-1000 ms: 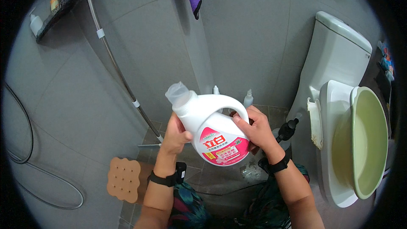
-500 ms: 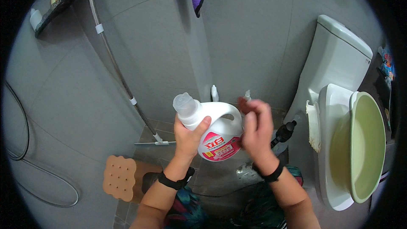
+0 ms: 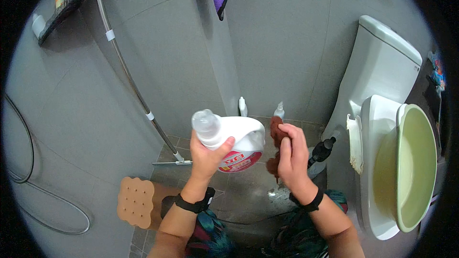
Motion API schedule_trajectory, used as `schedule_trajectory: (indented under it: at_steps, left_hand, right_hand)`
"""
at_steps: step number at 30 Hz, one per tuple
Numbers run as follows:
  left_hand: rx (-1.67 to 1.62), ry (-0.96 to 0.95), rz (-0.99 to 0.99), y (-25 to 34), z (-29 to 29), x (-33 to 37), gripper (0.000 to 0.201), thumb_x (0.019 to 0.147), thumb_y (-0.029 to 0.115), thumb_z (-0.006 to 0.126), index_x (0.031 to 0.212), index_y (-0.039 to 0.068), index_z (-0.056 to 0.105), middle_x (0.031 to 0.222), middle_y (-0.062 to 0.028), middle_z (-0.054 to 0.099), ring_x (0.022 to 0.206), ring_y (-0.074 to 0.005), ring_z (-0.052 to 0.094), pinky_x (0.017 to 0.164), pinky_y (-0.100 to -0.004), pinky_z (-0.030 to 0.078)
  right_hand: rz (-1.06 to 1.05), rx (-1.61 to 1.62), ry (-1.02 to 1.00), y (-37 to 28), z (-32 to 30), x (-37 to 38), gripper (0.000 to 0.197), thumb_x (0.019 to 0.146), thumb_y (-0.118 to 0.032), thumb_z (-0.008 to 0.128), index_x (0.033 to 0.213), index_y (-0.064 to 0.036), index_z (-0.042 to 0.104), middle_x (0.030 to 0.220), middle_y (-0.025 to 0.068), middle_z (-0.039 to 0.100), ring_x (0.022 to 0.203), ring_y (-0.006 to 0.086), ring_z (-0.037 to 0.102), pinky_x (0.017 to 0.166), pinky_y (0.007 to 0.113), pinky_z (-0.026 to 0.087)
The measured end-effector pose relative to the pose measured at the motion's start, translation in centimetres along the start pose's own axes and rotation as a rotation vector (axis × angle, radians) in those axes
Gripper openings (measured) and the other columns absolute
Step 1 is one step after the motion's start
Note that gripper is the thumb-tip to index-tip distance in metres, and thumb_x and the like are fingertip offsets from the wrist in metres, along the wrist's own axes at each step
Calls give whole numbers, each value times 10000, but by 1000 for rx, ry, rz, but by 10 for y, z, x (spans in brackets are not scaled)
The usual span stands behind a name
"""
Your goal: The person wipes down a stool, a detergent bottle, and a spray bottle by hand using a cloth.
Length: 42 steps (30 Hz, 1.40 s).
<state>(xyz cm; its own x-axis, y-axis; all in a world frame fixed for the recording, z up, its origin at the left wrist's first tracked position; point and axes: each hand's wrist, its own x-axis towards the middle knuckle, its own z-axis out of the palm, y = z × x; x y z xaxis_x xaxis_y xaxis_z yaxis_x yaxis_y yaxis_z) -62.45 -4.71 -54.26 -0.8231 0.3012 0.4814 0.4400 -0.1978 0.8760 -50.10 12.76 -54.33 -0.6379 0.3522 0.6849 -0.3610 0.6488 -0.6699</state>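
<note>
My left hand (image 3: pixel 206 155) is wrapped around the neck end of a white laundry detergent jug (image 3: pixel 244 131), its thumb lying over the shoulder. The jug has a translucent cap (image 3: pixel 206 123) and a pink and white label, and it tilts with the cap toward the upper left. To its right, a small gap away, my right hand (image 3: pixel 294 155) grips a reddish-brown cloth (image 3: pixel 277 133). The cloth hangs out on the jug's side, partly covered by the fingers.
At right, a green basin (image 3: pixel 416 167) rests on the white toilet (image 3: pixel 382 57). A biscuit-shaped stool (image 3: pixel 136 202) stands lower left, near a long-handled squeegee (image 3: pixel 126 67). Small bottles (image 3: pixel 243 107) line the wall foot; a black-topped bottle (image 3: pixel 322 150) is beside my right hand.
The jug has shifted slightly left and turned, so less of its label shows. My right hand has come away from the jug's side, and the brown cloth now shows plainly.
</note>
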Motion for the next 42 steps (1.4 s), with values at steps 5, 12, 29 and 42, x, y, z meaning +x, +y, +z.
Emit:
schedule_trajectory:
  at_steps: [5, 12, 29, 42]
  left_hand:
    - [-63, -105, -30, -10, 25, -7, 596, 723, 173, 826, 1207, 27, 509, 1119, -77, 626, 1016, -162, 617, 888, -333, 498]
    - [178, -294, 67, -7, 39, -26, 621, 690, 216, 854, 1191, 20, 544, 1060, -93, 655, 1005, -169, 637, 880, -339, 510]
    - [-432, -371, -156, -28, -2, 21, 664, 817, 363, 714, 1301, -17, 466, 1230, -197, 578, 1116, -259, 591, 942, -393, 508]
    - [-57, -65, -497, -26, 57, -23, 373, 954, 311, 642, 1062, -27, 525, 976, -108, 614, 860, -129, 581, 741, -291, 493]
  right_hand:
    - [-322, -196, -112, -10, 29, 6, 358, 917, -78, 529, 1265, 3, 504, 1293, 239, 539, 1217, 418, 517, 1054, 488, 402]
    - [375, 66, -285, 25, 6, 32, 254, 948, -220, 504, 995, -7, 635, 850, 211, 662, 843, 396, 651, 746, 445, 503]
    - [132, 175, -413, 31, -14, 2, 309, 766, -232, 751, 925, -3, 620, 834, 113, 579, 749, 243, 589, 694, 341, 480]
    - [14, -249, -183, 21, 38, -37, 341, 745, -195, 769, 937, -3, 562, 843, 131, 521, 748, 324, 568, 633, 404, 481]
